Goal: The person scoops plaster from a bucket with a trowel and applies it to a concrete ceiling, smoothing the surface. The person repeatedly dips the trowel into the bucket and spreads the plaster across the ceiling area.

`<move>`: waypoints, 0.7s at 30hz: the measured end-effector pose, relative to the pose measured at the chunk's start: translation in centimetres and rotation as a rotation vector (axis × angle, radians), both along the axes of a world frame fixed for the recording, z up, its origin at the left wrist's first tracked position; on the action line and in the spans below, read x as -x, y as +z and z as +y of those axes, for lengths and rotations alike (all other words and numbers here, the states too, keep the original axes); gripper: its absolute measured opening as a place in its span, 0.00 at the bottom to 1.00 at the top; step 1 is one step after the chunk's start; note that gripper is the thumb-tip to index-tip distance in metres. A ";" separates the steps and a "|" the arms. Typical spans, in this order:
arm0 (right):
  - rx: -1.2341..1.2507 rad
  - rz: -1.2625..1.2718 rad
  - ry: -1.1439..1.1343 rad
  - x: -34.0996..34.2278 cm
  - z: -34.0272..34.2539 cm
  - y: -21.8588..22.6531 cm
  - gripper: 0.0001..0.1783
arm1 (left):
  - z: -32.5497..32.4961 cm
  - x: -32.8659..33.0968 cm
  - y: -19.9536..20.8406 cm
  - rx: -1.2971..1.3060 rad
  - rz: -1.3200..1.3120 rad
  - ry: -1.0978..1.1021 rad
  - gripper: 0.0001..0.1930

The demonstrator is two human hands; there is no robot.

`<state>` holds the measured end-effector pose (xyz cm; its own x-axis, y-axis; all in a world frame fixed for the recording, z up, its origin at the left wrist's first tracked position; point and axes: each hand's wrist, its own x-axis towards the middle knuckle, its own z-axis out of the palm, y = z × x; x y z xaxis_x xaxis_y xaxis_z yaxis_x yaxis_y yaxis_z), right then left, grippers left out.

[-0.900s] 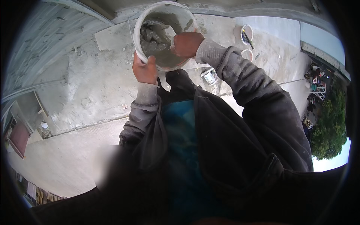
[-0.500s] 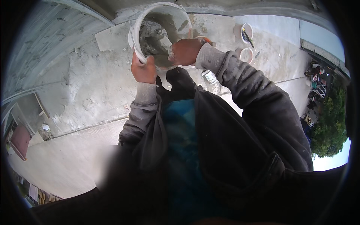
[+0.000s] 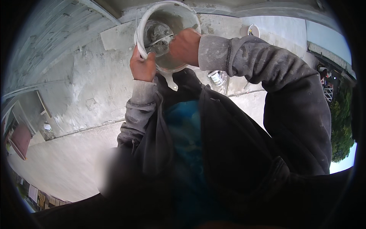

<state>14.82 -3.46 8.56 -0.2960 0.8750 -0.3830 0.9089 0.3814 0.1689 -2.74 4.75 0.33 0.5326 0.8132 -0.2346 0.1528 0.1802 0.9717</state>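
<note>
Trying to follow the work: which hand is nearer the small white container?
Right hand: in the picture, it is up-left of the small white container. The left hand is farther left, gripping the large bucket's rim.

Left hand [image 3: 143, 68], fingers [image 3: 136, 52] gripping white bucket [image 3: 141, 32] rim; right hand [image 3: 185, 46] holding pale-edged tool [image 3: 161, 39] at grey paste [image 3: 155, 30].
</note>
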 end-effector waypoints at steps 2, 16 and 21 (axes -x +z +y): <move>-0.095 -0.048 -0.041 -1.3 -0.4 -0.6 0.10 | -1.3 1.0 -0.8 -0.023 0.011 -0.004 0.26; 0.800 1.274 -1.374 -2.8 -5.7 -2.4 0.26 | -4.1 0.4 0.8 0.042 0.003 0.072 0.28; 0.549 0.866 -1.047 -2.9 -3.7 -1.1 0.29 | -3.7 0.7 1.4 -0.016 0.075 -0.014 0.28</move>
